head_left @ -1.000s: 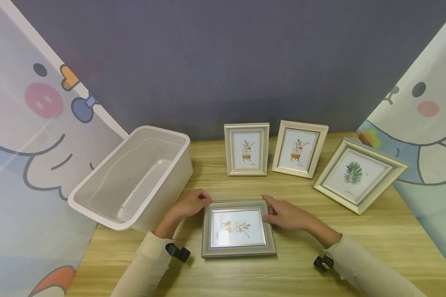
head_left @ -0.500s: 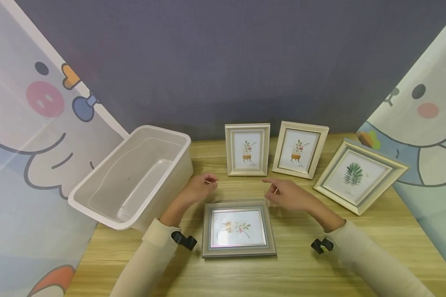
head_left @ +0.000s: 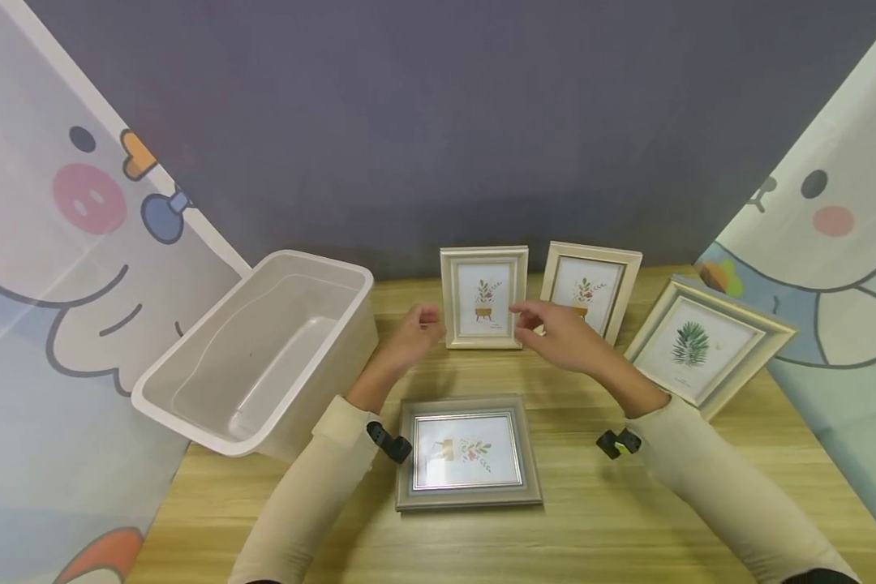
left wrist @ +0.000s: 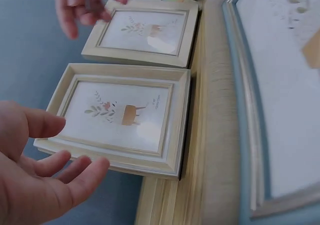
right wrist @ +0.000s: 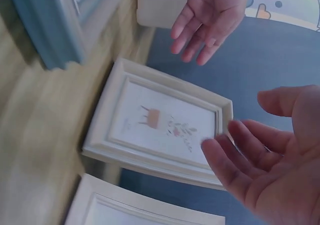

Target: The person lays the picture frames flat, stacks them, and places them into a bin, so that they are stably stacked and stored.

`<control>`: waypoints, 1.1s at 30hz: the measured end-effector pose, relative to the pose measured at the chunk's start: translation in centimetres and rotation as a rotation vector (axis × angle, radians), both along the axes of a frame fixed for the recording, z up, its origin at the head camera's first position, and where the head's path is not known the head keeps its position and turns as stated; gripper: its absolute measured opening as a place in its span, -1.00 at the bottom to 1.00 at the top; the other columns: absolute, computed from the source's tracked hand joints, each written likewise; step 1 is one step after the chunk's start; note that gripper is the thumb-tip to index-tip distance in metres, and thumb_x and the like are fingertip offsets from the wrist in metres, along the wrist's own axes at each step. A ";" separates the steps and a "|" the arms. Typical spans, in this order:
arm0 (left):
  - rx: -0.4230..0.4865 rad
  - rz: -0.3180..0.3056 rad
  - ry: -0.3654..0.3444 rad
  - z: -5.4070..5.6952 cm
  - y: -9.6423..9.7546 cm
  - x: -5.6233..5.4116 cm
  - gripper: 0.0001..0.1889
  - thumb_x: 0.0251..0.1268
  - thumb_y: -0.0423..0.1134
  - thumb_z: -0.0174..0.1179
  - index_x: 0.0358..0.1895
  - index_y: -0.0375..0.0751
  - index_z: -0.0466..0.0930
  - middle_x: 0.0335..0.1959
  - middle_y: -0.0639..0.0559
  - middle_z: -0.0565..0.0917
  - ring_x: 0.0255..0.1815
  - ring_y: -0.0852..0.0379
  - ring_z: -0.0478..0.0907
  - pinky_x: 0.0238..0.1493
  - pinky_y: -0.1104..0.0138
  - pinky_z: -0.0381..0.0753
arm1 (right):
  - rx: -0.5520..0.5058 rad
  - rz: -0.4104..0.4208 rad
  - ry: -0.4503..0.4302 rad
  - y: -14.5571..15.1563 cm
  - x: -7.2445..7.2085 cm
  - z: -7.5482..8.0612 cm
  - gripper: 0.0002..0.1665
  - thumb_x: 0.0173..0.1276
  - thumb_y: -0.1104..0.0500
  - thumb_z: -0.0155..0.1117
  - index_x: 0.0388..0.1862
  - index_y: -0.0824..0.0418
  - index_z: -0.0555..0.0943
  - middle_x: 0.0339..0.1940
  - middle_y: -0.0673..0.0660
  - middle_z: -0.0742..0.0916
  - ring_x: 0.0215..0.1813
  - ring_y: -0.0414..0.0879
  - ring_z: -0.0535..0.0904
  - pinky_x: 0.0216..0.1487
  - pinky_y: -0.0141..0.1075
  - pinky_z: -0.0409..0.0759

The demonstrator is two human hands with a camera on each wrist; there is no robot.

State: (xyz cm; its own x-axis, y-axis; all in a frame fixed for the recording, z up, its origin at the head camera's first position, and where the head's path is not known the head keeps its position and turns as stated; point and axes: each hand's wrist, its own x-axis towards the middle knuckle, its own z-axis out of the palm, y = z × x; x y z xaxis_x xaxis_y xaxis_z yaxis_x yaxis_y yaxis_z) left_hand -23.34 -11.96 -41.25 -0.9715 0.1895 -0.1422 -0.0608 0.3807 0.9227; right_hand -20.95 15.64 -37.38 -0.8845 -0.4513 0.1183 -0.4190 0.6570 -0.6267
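A cream picture frame with a potted-plant print stands upright at the back of the table. My left hand is at its left side, fingers loosely bent and apart from the thumb. At its lower right edge is my right hand, likewise holding nothing. In the left wrist view, the left hand has its fingertips right by the cream frame. The right wrist view has the right hand with a gap between thumb and fingers. A grey-silver picture frame lies flat in front.
To the left stands a deep pale plastic bin. Right of the upright frame stands a similar frame, partly hidden by the right hand. Farther right a leaf-print frame stands at an angle. A dark wall closes the back.
Both hands have left the edges of the flat grey-silver picture frame and moved away from me to the two sides of the upright cream one. The flat frame has stayed in place.
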 end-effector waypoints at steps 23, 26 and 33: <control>-0.038 0.096 -0.046 -1.3 2.1 -3.8 -0.36 0.52 -0.26 0.12 0.59 -0.11 0.16 0.52 -0.18 0.35 0.53 -0.20 0.32 0.42 -0.03 0.48 | 0.195 -0.079 0.142 -1.9 -7.2 3.7 -0.23 0.56 0.15 0.08 0.60 0.44 0.11 0.60 0.47 0.23 0.64 0.36 0.07 0.63 0.21 0.03; -0.055 0.104 -0.043 -1.5 2.2 -4.3 -0.36 0.52 -0.24 0.11 0.60 -0.08 0.17 0.52 -0.17 0.36 0.51 -0.19 0.35 0.40 -0.04 0.50 | 0.175 -0.086 0.113 -1.9 -7.8 3.4 -0.29 0.58 0.17 0.04 0.58 0.45 0.15 0.56 0.47 0.31 0.60 0.36 0.15 0.60 0.22 0.12; -0.101 0.122 -0.017 -2.2 2.3 -5.5 -0.41 0.53 -0.24 0.06 0.56 -0.14 0.23 0.40 -0.19 0.48 0.36 -0.18 0.50 0.30 0.00 0.57 | 0.164 -0.129 0.154 -1.9 -9.2 2.7 -0.40 0.56 0.20 0.07 0.47 0.45 0.34 0.44 0.45 0.48 0.54 0.35 0.26 0.58 0.23 0.13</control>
